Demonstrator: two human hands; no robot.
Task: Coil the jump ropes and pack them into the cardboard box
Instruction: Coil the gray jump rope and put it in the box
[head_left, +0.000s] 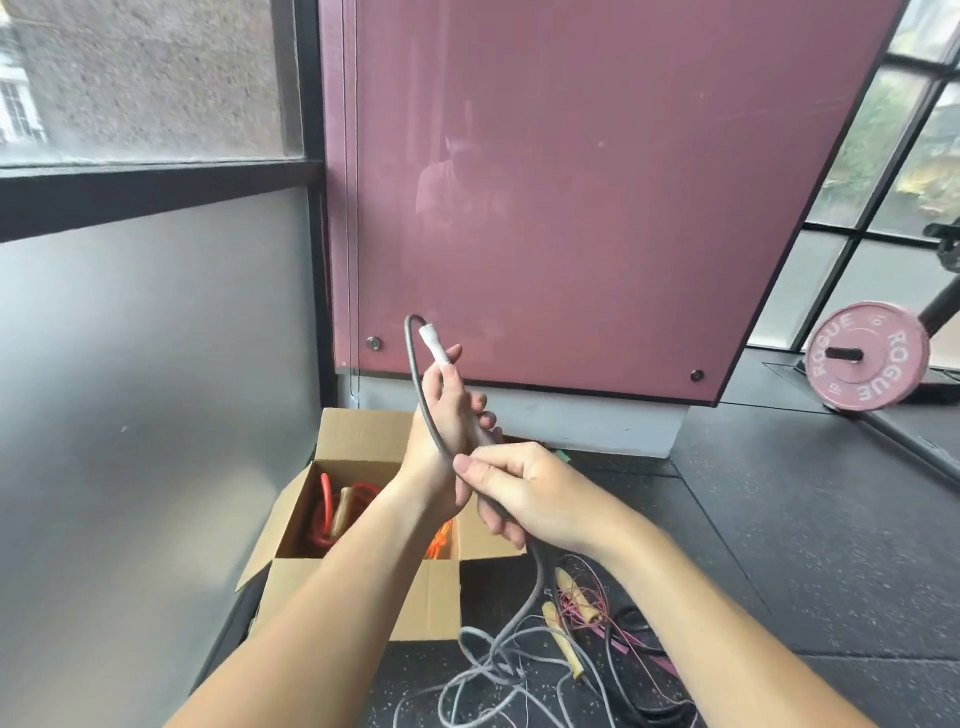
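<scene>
My left hand (448, 415) is raised above the open cardboard box (358, 597) and grips a white jump rope handle (435, 345) that points up. A grey rope (418, 384) arches out of the handle's top and runs down across the back of my left hand. My right hand (519, 488) pinches this grey rope just below the left wrist. From there the rope drops to a loose grey tangle (488, 665) on the floor. Inside the box lie a red rope with a wooden handle (332, 509) and an orange rope (441, 540).
More ropes lie tangled on the black rubber floor right of the box: a thin pink one with wooden handles (582, 597) and black ones (644, 712). A maroon panel (571, 182) stands behind the box. A pink weight plate (866, 356) leans at the right.
</scene>
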